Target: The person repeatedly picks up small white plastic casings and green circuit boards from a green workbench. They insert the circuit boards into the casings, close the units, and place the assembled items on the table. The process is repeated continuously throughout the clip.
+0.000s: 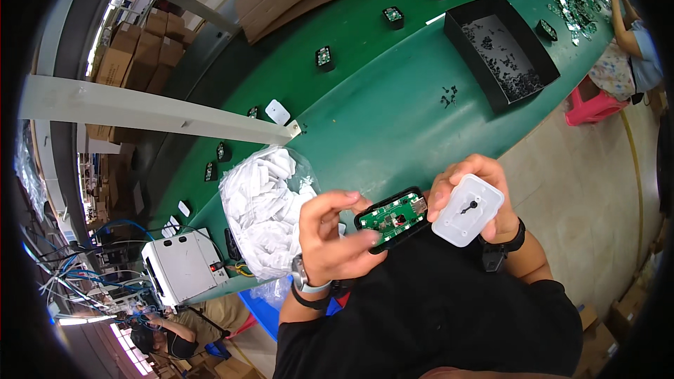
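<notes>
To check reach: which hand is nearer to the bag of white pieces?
Left. The left hand is beside the bag; the right hand is farther right, beyond the circuit board.

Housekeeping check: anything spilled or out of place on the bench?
A few small black parts lie loose on the green bench, outside the black box that holds many similar ones; possibly spilled.

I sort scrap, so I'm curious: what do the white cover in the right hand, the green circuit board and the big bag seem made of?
White cover: probably moulded plastic; milky, smooth, with rounded corners. Circuit board: perhaps resin laminate; green-coated, bearing a silvery connector. Bag: likely plastic film, clear and glossy, showing white pieces.
</notes>
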The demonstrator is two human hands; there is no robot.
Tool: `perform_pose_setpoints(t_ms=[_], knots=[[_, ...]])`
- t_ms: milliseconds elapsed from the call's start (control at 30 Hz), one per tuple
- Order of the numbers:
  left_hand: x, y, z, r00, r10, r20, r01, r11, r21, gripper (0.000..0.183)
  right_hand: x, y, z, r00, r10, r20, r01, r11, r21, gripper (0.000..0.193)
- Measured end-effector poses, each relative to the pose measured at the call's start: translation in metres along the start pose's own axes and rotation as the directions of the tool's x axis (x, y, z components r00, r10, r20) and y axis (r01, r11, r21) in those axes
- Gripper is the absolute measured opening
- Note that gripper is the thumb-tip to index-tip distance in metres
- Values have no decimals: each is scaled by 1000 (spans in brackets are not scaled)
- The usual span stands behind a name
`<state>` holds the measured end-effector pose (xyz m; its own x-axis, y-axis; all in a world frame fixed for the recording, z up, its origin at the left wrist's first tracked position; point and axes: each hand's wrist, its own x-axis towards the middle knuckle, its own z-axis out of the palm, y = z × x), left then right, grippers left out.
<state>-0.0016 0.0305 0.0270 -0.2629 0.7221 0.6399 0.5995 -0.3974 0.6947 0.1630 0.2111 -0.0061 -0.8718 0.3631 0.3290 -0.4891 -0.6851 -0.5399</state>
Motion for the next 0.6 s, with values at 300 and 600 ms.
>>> perform_pose_setpoints(t_ms=[300,600], knots=[[-11,-20,26,722,-692,-29,327,378,-866,60,-3,9,6,999,50,-15,-51,995,-88,74],[-7,-19,19,675,-737,-2,461,424,-780,51,5,3,13,952,77,-295,-186,913,-363,64]])
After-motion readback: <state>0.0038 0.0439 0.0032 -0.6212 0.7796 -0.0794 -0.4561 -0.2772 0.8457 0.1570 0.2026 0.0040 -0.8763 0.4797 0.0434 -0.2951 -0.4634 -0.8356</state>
